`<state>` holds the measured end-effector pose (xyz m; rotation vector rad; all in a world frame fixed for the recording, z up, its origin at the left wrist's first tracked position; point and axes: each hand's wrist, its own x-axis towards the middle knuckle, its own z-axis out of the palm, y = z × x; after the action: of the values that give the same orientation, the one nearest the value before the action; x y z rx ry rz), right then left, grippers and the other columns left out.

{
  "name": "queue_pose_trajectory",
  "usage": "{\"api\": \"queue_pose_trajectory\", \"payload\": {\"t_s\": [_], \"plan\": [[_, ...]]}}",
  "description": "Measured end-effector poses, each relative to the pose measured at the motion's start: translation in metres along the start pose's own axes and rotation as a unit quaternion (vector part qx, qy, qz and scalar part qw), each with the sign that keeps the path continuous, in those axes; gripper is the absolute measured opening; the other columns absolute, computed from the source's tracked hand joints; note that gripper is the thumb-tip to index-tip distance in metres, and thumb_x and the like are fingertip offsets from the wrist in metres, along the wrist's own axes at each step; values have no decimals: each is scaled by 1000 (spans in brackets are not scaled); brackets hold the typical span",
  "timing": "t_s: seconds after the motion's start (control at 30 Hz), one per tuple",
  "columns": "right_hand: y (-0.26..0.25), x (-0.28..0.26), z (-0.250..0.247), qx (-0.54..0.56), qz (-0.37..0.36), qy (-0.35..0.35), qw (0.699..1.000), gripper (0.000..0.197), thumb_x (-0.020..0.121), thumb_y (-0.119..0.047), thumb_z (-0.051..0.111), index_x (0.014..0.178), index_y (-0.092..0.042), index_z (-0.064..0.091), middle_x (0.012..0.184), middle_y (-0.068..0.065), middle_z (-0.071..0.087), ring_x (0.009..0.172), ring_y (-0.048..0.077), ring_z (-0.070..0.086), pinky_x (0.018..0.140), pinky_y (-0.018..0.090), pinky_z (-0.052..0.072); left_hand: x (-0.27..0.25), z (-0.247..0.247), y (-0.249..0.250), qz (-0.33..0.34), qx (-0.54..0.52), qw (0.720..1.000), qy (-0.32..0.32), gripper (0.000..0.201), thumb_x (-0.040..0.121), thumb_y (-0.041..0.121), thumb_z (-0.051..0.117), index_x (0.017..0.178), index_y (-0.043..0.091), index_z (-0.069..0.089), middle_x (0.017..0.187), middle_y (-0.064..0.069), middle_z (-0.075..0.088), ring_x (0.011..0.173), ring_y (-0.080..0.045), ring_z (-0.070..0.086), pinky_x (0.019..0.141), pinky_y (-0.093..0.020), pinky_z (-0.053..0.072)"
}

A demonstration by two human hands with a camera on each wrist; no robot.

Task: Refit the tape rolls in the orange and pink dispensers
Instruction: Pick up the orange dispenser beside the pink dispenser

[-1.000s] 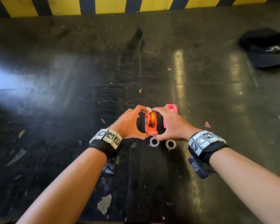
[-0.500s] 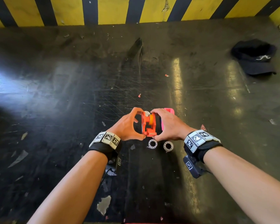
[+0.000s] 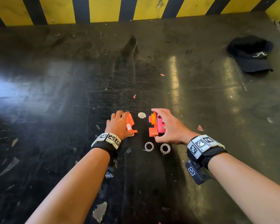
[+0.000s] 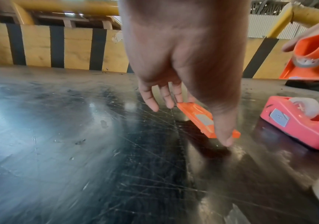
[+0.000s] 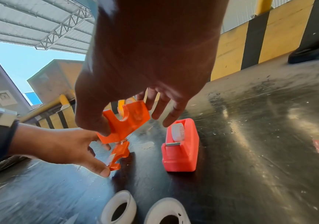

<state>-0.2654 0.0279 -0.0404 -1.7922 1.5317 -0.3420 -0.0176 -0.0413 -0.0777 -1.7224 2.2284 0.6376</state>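
The orange dispenser is in two parts. My left hand (image 3: 119, 125) pinches its flat side panel (image 3: 130, 123) (image 4: 198, 118) between thumb and fingertips, low over the table. My right hand (image 3: 168, 126) grips the orange body (image 3: 153, 125) (image 5: 128, 121), which carries a yellowish core, thumb on its near face, other fingers spread behind. The pink dispenser (image 3: 160, 125) (image 5: 179, 148) stands on the table just right of the orange body, a white roll inside it. Two clear tape rolls (image 3: 149, 146) (image 3: 165, 148) lie near my wrists.
A small round white disc (image 3: 142, 115) lies between my hands on the scratched black table (image 3: 71, 94). A dark cap (image 3: 250, 54) sits at the far right. A yellow-and-black striped wall (image 3: 103, 8) borders the table's far edge. Paper scraps are scattered around.
The orange dispenser, held whole between both hands before, has come apart. My left hand moved left with the side panel; my right hand keeps the body next to the pink dispenser.
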Motion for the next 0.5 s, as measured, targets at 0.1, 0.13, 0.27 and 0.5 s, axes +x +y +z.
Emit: {"api": "queue_pose_trajectory", "payload": {"t_s": [0.1,0.13,0.27,0.5], "plan": [[1,-1,-2,3,2,-1,1000,109,72,-29,90,160,-22,27,160,-1,32,145,18,38,107,27,38,0,-4,2,4,-3,1000,-7,112,73,56,85,162,26,23,165,-7,27,150,-37,31,114,-61,39],[1,-1,-3,3,2,0,1000,109,72,-30,90,160,-22,26,161,-2,31,145,19,38,106,28,40,-2,-8,4,12,-22,1000,8,109,75,56,84,161,25,25,166,-6,27,151,-36,31,114,-60,39],[0,1,-5,4,-2,8,1000,111,71,-34,90,161,-24,26,160,-4,32,143,18,41,108,35,46,-11,-34,26,66,-248,965,43,60,92,49,70,144,22,56,142,0,62,127,-17,61,111,-38,49],[-8,7,2,20,-24,23,999,108,68,-33,94,157,-19,34,155,0,43,140,16,39,105,28,37,-24,-42,51,78,-404,910,-46,41,95,39,71,130,20,65,111,-4,80,96,-14,78,94,-46,62]]}}
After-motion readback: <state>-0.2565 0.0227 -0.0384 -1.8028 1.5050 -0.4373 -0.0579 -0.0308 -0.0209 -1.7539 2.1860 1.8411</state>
